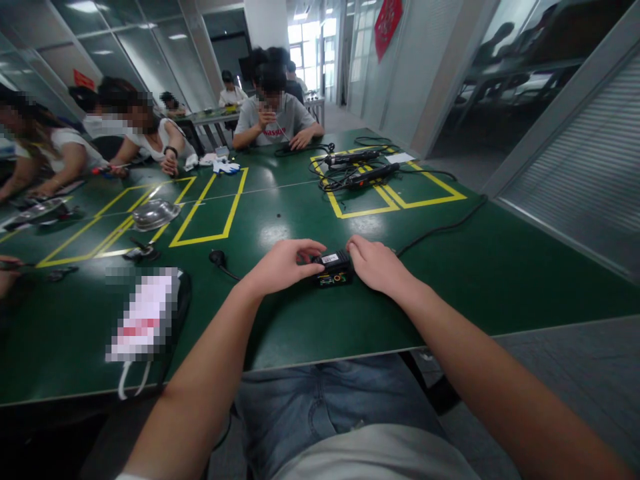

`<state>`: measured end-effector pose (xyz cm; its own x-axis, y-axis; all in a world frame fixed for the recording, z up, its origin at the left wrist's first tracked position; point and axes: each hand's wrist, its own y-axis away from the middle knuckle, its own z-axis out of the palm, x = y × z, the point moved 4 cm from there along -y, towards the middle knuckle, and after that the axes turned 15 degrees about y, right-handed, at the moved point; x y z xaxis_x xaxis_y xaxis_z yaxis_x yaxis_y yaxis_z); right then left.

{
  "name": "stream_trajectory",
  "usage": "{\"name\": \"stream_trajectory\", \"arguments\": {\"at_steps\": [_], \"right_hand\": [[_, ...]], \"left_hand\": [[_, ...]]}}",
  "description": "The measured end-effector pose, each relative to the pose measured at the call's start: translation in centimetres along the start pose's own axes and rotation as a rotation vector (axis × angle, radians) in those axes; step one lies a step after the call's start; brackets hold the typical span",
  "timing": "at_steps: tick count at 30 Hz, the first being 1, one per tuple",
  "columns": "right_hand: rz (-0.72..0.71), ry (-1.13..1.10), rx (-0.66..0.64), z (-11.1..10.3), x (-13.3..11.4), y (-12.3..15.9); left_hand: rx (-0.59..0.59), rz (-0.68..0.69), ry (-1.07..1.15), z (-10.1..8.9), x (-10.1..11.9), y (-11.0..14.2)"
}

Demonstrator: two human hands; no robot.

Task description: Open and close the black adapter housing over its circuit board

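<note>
A small black power adapter point(336, 259) sits on the green table before me, a white label on its top. Its near side shows colourful circuit parts. My left hand point(287, 265) curves around the left end, thumb and fingertips at the casing. At the right end, the bent fingers of my right hand point(375, 262) press against the casing, some of them hidden. A black cable point(440, 227) runs off to the right from behind my right hand. A black plug point(218, 258) lies left of my left wrist, its cord passing behind that wrist.
Black corded tools point(370, 175) lie within yellow tape at the far right. To the left are a metal bowl point(156, 213), a blurred white pouch point(145, 313) and a blue-white glove point(226, 167). A person point(274, 120) sits opposite; others work at left.
</note>
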<state>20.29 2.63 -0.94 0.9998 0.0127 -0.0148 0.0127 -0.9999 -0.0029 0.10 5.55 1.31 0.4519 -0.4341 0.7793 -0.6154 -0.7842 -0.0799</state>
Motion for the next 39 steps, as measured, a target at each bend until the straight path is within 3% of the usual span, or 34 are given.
{"name": "stream_trajectory", "arguments": {"at_steps": [4,12,26,32,37,39], "right_hand": [[-0.003,-0.009,0.000,0.0,-0.3,0.0],[-0.025,0.014,-0.010,-0.1,-0.8,0.1],[0.001,0.030,-0.009,-0.3,-0.3,0.1],[-0.004,0.066,-0.017,-0.3,-0.4,0.0],[-0.054,0.115,-0.015,0.0,-1.0,0.1],[-0.065,0.138,-0.008,0.1,-1.2,0.2]], "left_hand": [[-0.126,0.021,0.044,0.5,0.3,0.2],[-0.097,0.053,-0.025,1.2,0.3,0.1],[-0.067,0.015,0.113,0.9,-0.7,-0.6],[0.100,-0.039,-0.054,0.5,-1.9,-0.9],[0.150,-0.054,-0.241,1.0,-0.8,-0.3],[0.101,-0.069,-0.312,1.3,-0.2,0.0]]}}
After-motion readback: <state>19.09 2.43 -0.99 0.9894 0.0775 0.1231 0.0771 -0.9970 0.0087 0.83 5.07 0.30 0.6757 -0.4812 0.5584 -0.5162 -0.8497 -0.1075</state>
